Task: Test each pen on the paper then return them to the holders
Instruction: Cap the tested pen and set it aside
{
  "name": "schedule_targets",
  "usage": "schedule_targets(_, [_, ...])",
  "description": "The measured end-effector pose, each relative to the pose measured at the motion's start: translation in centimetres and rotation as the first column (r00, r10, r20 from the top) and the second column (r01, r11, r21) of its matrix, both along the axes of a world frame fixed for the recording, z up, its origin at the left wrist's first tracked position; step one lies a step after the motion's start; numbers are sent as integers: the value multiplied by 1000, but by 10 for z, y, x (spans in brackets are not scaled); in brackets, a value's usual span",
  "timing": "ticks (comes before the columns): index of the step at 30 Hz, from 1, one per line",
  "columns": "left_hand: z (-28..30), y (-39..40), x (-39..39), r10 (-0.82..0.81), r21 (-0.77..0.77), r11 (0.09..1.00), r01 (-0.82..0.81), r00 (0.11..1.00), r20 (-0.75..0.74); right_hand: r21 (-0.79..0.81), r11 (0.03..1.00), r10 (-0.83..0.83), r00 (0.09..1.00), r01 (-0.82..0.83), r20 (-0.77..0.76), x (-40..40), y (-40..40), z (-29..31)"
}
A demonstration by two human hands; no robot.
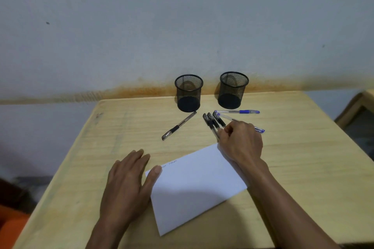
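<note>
A white paper [194, 186] lies on the wooden table [303, 168], with a short line of writing near its upper left corner. My left hand [127, 186] rests flat, thumb pressing the paper's left corner. My right hand [240, 143] has its fingers curled over the lower ends of three black pens [212, 122] lying side by side; which of them it pinches I cannot tell. A lone black pen [179, 125] lies to the left. Two blue pens [238, 111] [261, 130] lie to the right. Two black mesh holders [188, 93] [232, 90] stand at the back, both without pens.
The table's far edge meets a grey wall with a rust-coloured stain. Another wooden piece of furniture [356, 115] stands at the right. An orange object [10, 226] shows at the lower left, beyond the table's edge.
</note>
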State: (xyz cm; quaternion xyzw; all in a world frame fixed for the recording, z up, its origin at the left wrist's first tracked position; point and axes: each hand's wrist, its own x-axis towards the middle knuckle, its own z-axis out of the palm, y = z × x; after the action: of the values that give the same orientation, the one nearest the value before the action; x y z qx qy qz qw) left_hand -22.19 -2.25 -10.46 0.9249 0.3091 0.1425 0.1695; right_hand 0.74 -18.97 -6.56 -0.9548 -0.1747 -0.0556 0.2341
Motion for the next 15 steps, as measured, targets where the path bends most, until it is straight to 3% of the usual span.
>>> schedule_targets(4, [-3,1,2,-2,25,1000,3,1000,-16,27,994,100,991,-103,88,-6,11,7])
schedule_targets(7, [-5,3,1,-11,56,998,14,998,-54,-17,939,342,930,-342,134,-7,43,7])
schedule_targets(10, [-6,5,1,-12,51,999,14,999,-50,-186,832,552,812,-522,190,-3,76,-1])
schedule_targets(15, [-5,8,5,9,24,1000,-9,1000,-14,-361,705,690,708,-611,148,7,101,0])
